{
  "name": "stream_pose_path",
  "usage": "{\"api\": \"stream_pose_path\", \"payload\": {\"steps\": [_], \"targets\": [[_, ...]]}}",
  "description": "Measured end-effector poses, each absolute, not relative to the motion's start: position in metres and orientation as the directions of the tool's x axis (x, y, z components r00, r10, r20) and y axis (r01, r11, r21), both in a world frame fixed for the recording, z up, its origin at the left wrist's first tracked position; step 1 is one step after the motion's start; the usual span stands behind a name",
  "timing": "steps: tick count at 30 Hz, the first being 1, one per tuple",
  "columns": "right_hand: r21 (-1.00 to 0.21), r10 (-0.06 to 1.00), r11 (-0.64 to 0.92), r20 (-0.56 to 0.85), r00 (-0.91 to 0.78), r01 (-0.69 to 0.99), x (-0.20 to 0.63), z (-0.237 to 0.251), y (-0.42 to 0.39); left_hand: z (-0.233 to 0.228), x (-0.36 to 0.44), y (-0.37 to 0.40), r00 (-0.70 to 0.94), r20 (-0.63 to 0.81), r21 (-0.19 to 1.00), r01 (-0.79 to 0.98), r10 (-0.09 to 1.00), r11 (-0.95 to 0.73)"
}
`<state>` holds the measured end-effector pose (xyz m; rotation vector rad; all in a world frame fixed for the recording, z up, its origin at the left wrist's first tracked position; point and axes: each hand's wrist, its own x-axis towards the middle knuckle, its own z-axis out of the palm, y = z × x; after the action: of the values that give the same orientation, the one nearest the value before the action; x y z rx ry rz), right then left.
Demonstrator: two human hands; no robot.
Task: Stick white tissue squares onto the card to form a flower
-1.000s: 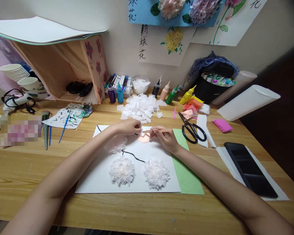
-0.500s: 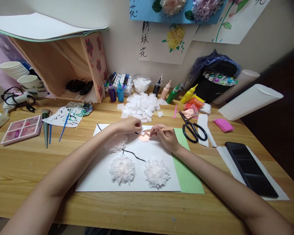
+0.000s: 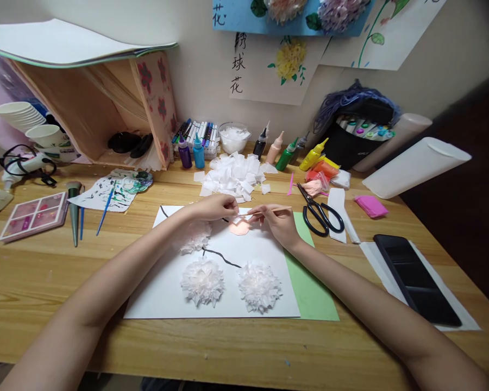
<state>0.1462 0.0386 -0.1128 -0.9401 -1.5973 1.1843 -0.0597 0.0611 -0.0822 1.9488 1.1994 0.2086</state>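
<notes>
**Tissue square pinched against a thin stick**

Just above frame centre, the left hand (image 3: 215, 207) pinches a small white tissue-paper square (image 3: 243, 216) at its edge, fingertips closed. The right hand (image 3: 277, 221) grips a thin wooden stick (image 3: 269, 210), closed around it. The tissue looks featherlight, limp and tearable; edges suit holding. Below lies a round pink glue patch (image 3: 238, 227) on the white paper sheet (image 3: 163, 296).

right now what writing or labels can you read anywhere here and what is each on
"绣球花", brushed top to bottom in black: on the white sheet with a yellow flower pinned to the wall.
"花": at the left edge of the blue sheet above it; the characters over it are cut off.
Marker pens, paint bottles, pen case: any print too small to read.
</notes>
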Motion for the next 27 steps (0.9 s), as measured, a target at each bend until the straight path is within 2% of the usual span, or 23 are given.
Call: {"api": "stream_pose_path", "payload": {"steps": [10,15,18,22,27], "targets": [[-0.942,0.904,0.324,0.282,-0.322,0.083,0.147,-0.113,0.036,-0.078,-0.062,0.061,0.565,-0.280,0.713,0.664,0.776,-0.226],[-0.795,0.776,0.582,0.479,-0.410,0.173,0.146,-0.111,0.035,-0.074,-0.063,0.060,0.593,-0.285,0.736,0.638,0.753,-0.224],[-0.710,0.713,0.672,0.543,-0.444,0.210,0.146,-0.110,0.035,-0.072,-0.064,0.060,0.597,-0.289,0.736,0.638,0.748,-0.225],[-0.737,0.742,0.643,0.529,-0.412,0.211,0.146,-0.111,0.035,-0.071,-0.063,0.059,0.550,-0.307,0.694,0.688,0.777,-0.213],[-0.807,0.812,0.560,0.490,-0.318,0.187,0.147,-0.113,0.035,-0.078,-0.059,0.060,0.516,-0.242,0.649,0.715,0.822,-0.258]]}}
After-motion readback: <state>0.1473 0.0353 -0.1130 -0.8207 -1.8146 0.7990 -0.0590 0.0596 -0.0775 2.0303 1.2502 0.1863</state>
